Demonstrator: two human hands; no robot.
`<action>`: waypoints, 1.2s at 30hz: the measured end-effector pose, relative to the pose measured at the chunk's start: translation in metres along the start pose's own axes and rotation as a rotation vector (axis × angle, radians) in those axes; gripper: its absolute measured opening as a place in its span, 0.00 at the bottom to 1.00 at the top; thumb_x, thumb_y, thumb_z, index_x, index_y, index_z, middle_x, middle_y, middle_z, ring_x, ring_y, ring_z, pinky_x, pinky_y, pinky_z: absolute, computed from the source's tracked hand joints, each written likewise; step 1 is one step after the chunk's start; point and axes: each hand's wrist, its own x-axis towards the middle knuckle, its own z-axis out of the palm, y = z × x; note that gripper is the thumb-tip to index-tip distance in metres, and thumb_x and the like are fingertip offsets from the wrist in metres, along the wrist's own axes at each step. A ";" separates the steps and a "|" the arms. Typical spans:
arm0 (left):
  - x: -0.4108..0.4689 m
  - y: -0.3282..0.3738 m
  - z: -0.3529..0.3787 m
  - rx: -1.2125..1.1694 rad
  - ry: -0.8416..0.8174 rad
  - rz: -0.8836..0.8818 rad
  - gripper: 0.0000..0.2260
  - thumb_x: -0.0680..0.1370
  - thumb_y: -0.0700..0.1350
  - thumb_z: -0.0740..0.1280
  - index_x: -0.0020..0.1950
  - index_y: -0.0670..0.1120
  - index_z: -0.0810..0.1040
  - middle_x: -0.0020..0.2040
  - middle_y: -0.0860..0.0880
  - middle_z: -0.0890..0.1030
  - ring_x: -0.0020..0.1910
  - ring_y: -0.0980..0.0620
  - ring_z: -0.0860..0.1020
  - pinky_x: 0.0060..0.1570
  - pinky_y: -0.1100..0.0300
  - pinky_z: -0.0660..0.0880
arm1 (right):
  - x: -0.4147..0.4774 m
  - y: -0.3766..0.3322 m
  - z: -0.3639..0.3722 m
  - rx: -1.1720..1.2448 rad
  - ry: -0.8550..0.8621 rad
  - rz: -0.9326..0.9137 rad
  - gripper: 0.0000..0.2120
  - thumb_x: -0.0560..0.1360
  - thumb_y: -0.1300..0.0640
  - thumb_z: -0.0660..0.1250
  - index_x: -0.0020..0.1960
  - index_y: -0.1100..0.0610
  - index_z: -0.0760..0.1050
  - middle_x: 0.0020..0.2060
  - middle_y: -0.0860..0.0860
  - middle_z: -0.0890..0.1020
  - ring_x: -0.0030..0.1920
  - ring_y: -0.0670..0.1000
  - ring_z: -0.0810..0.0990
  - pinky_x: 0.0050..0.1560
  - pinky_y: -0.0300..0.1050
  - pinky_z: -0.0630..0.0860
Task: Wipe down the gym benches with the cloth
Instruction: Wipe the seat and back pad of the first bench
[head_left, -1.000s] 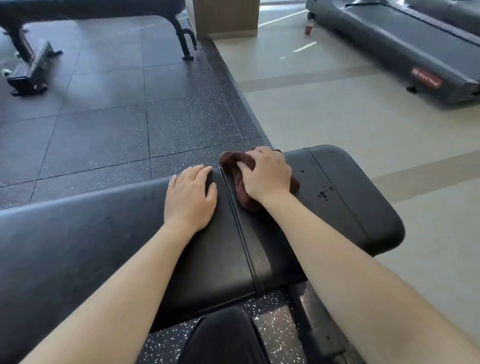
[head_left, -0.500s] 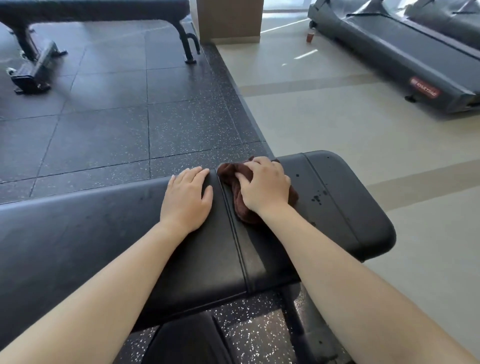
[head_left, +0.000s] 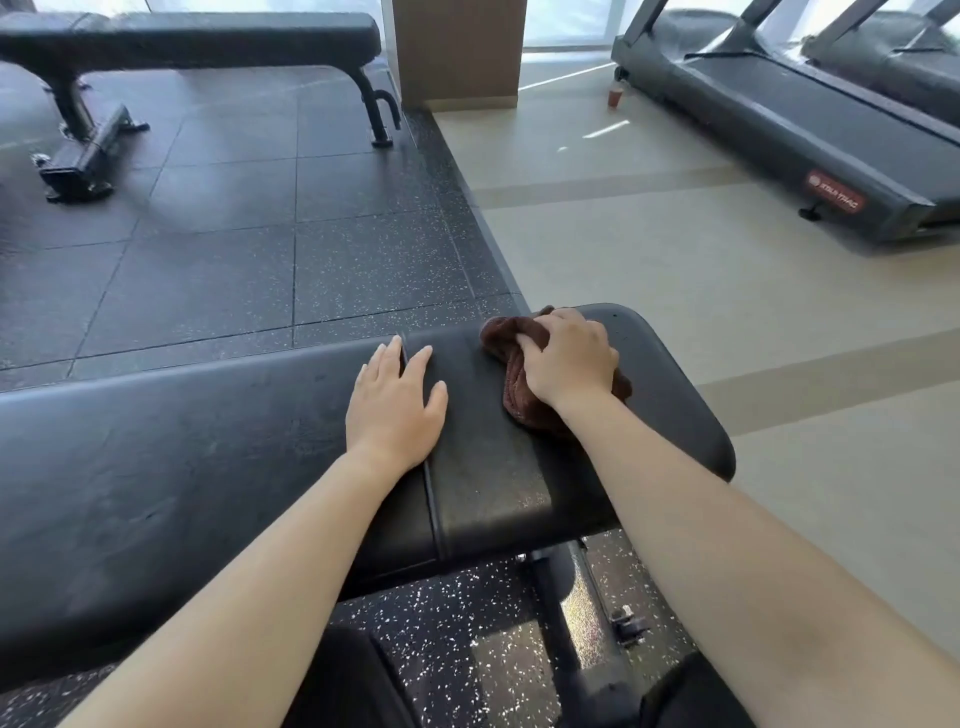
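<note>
Nearby, second bench (head_left: 208, 36), treadmill (head_left: 810, 119), cup (head_left: 615, 96).

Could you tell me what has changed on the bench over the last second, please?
The right hand, its grip on the brown cloth unchanged, has slid the cloth along the near bench toward its rounded end, covering the dark specks seen earlier. The left hand, flat and open, now lies across the pad seam instead of left of it. The far bench and treadmill are unmoved.

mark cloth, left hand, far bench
cloth (head_left: 511, 343): head view, bunched brown part left of the knuckles.
left hand (head_left: 392, 402): head view, back of the hand.
far bench (head_left: 208, 36): head view, black pad top.
</note>
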 end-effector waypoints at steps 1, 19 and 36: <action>0.000 0.000 -0.001 0.001 -0.008 -0.007 0.24 0.79 0.54 0.55 0.74 0.50 0.60 0.77 0.44 0.54 0.76 0.47 0.50 0.73 0.53 0.46 | -0.003 0.002 -0.002 0.012 -0.018 -0.020 0.16 0.78 0.44 0.59 0.60 0.49 0.76 0.62 0.48 0.74 0.62 0.57 0.69 0.60 0.56 0.68; 0.015 0.025 0.012 0.038 0.058 -0.041 0.23 0.77 0.56 0.56 0.71 0.52 0.64 0.73 0.45 0.62 0.73 0.45 0.54 0.73 0.47 0.50 | 0.031 0.000 0.003 -0.003 -0.025 -0.059 0.14 0.77 0.44 0.59 0.58 0.46 0.76 0.61 0.48 0.74 0.63 0.57 0.69 0.60 0.55 0.68; 0.029 0.077 0.035 0.005 0.005 0.169 0.20 0.77 0.55 0.56 0.70 0.58 0.65 0.72 0.52 0.64 0.72 0.53 0.58 0.73 0.45 0.48 | 0.034 0.068 -0.017 0.029 0.111 0.122 0.16 0.77 0.44 0.61 0.61 0.48 0.75 0.63 0.48 0.74 0.62 0.58 0.69 0.59 0.57 0.67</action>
